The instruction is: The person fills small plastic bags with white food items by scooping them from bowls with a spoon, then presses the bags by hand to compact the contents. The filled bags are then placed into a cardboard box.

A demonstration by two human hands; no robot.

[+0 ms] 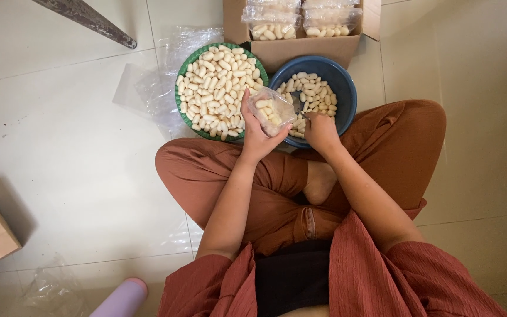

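left hand (257, 136) holds a clear bag (271, 110); right hand (320, 130) grips a scoop (298, 105).

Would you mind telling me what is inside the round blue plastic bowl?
The round blue plastic bowl holds small pale oblong pieces over part of its floor. The right hand and the clear plastic bag in the left hand cover its near side.
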